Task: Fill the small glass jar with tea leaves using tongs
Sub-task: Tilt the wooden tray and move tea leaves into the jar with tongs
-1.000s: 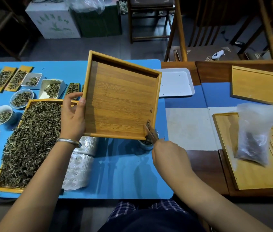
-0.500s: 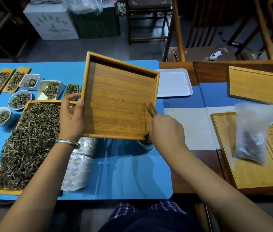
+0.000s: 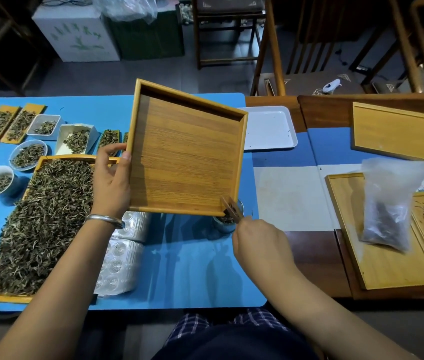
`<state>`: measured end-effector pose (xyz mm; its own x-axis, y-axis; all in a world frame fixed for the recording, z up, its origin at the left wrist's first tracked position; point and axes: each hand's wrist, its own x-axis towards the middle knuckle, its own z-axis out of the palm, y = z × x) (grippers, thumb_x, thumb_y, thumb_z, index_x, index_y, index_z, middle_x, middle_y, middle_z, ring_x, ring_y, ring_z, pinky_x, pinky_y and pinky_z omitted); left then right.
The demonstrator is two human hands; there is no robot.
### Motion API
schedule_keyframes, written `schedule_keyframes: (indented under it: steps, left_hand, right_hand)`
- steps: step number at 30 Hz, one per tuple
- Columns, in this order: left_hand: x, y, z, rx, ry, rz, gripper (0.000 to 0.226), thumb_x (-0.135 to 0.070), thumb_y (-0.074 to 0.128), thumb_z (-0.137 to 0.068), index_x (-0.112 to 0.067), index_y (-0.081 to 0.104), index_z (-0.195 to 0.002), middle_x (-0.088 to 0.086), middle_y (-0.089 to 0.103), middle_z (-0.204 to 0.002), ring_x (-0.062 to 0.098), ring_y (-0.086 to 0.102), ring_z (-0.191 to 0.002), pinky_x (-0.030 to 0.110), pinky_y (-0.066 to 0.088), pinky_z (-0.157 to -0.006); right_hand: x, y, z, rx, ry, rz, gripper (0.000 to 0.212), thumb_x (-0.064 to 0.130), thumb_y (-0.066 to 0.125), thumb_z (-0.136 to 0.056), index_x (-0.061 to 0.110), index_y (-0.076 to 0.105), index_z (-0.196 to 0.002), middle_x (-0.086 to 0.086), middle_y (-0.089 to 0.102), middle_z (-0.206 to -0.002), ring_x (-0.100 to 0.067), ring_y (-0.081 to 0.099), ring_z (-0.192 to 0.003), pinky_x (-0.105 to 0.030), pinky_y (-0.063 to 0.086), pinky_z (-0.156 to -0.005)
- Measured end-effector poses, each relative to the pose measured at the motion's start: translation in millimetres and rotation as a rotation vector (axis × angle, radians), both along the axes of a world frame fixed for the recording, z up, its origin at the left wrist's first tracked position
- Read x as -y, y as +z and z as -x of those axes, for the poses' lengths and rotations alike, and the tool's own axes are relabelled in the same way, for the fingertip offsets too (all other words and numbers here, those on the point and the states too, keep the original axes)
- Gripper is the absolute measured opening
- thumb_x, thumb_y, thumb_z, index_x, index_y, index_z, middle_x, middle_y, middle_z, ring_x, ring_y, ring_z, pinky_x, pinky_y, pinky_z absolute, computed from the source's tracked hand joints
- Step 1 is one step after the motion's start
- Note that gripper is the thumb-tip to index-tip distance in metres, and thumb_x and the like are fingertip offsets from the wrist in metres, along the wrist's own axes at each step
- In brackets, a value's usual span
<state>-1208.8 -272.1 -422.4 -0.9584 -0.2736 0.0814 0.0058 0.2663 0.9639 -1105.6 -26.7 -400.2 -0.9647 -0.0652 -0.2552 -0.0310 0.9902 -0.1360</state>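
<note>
At the left edge of the blue mat (image 3: 179,268) a long bamboo tray (image 3: 39,224) lies heaped with loose tea leaves, with small dishes of leaf beyond it toward the mat's far-left corner. Just right of that tray the left hand (image 3: 111,184) grips the left rim of a square bamboo tray (image 3: 185,157), thumb on the inner face and fingers curled behind, holding it lifted and tilted so its near-right corner hangs over the small glass jar (image 3: 227,222). The square tray's floor looks bare, so I judge its tea has nearly all gone into the jar. The jar stands near the mat's right edge, toward the front, partly hidden by the tray corner; dark leaves (image 3: 229,216) show at its mouth, seemingly near the brim. The right hand (image 3: 260,245) is closed round the tongs (image 3: 231,210), whose tips sit at that corner above the jar; whether they pinch any leaf I cannot tell. What is left, by my reading, is clearing the last scraps and setting the tray down
</note>
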Motion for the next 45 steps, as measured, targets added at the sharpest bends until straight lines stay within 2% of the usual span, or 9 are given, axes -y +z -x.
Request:
schedule_keyframes:
  steps: [6, 11, 13, 19, 29, 34, 37, 41, 45]
  left_hand:
    - [-1, 1, -1, 0.025, -0.003, 0.0, 0.009, -0.034, 0.051, -0.097, -0.042, 0.051, -0.101, 0.007, 0.063, -0.108, 0.024, 0.064, -0.083, 0.059, 0.055, -0.078]
    - [1, -1, -1, 0.051, -0.039, -0.064, 0.02, -0.028, 0.06, -0.092, -0.038, 0.049, -0.104, -0.011, 0.075, -0.088, 0.008, 0.071, -0.077, 0.034, 0.061, -0.064]
    - [2, -2, -2, 0.067, -0.04, -0.102, 0.024, -0.026, 0.063, -0.09, -0.039, 0.049, -0.105, -0.004, 0.075, -0.088, 0.012, 0.073, -0.08, 0.031, 0.061, -0.064]
    - [5, -3, -5, 0.072, 0.023, -0.132, 0.02, -0.027, 0.061, -0.092, -0.042, 0.05, -0.101, -0.003, 0.068, -0.095, 0.003, 0.071, -0.075, 0.023, 0.057, -0.058]
    - [8, -7, -13, 0.191, 0.128, -0.183, 0.01, -0.035, 0.058, -0.093, -0.04, 0.053, -0.1, -0.004, 0.057, -0.11, 0.008, 0.06, -0.082, 0.021, 0.05, -0.056]
    - [7, -9, -13, 0.204, 0.122, -0.181, 0.01, -0.032, 0.058, -0.094, -0.04, 0.053, -0.096, -0.005, 0.054, -0.116, 0.01, 0.058, -0.092, 0.021, 0.049, -0.062]
    - [9, -10, -13, 0.246, 0.116, -0.189, 0.009, -0.032, 0.058, -0.094, -0.039, 0.053, -0.098, 0.008, 0.052, -0.132, 0.024, 0.059, -0.106, 0.037, 0.053, -0.077]
    - [10, -13, -14, 0.255, 0.1, -0.156, 0.016, -0.031, 0.056, -0.095, -0.029, 0.05, -0.11, 0.01, 0.052, -0.132, 0.018, 0.059, -0.097, 0.023, 0.048, -0.064]
    - [9, -17, -14, 0.257, 0.081, -0.154, 0.015, -0.031, 0.056, -0.095, -0.028, 0.05, -0.109, 0.009, 0.051, -0.131, 0.026, 0.056, -0.11, 0.028, 0.047, -0.072]
  right_hand:
    - [-3, 4, -7, 0.058, 0.0, 0.004, 0.016, 0.01, 0.043, -0.092, 0.016, 0.037, -0.078, -0.006, 0.064, -0.089, -0.027, 0.063, -0.082, -0.029, 0.027, -0.05]
    - [-18, 17, -3, -0.029, -0.076, 0.032, 0.019, 0.022, 0.044, -0.092, 0.016, 0.038, -0.074, -0.006, 0.062, -0.084, -0.029, 0.055, -0.073, -0.033, 0.025, -0.051]
    - [-29, 20, 2, -0.093, -0.13, 0.075, 0.022, 0.028, 0.044, -0.092, 0.016, 0.041, -0.075, -0.006, 0.061, -0.08, -0.029, 0.055, -0.071, -0.032, 0.029, -0.054]
    - [-64, 7, 31, -0.121, -0.376, 0.479, 0.031, 0.041, 0.041, -0.097, 0.013, 0.05, -0.087, -0.001, 0.057, -0.065, -0.018, 0.054, -0.06, -0.029, 0.034, -0.047]
    - [-36, -24, 80, 0.06, -0.568, 1.026, 0.03, 0.04, 0.035, -0.1, 0.01, 0.039, -0.104, -0.006, 0.058, -0.084, -0.01, 0.058, -0.043, -0.02, 0.044, -0.04]
    - [-28, -34, 83, -0.041, -0.506, 1.059, 0.038, 0.039, 0.032, -0.101, 0.013, 0.039, -0.074, -0.001, 0.041, -0.067, -0.012, 0.041, -0.055, -0.025, 0.034, -0.053]
    - [-25, -35, 82, -0.049, -0.536, 1.119, 0.037, 0.042, 0.034, -0.1, 0.018, 0.045, -0.074, 0.001, 0.048, -0.072, -0.011, 0.048, -0.061, -0.024, 0.04, -0.056]
    - [-23, -39, 80, -0.064, -0.489, 1.124, 0.037, 0.044, 0.04, -0.098, 0.012, 0.053, -0.086, 0.0, 0.052, -0.076, -0.011, 0.053, -0.068, -0.029, 0.046, -0.063]
    - [-25, -41, 77, -0.098, -0.498, 1.105, 0.037, 0.044, 0.041, -0.097, 0.013, 0.053, -0.082, 0.003, 0.052, -0.071, -0.01, 0.052, -0.065, -0.029, 0.045, -0.061]
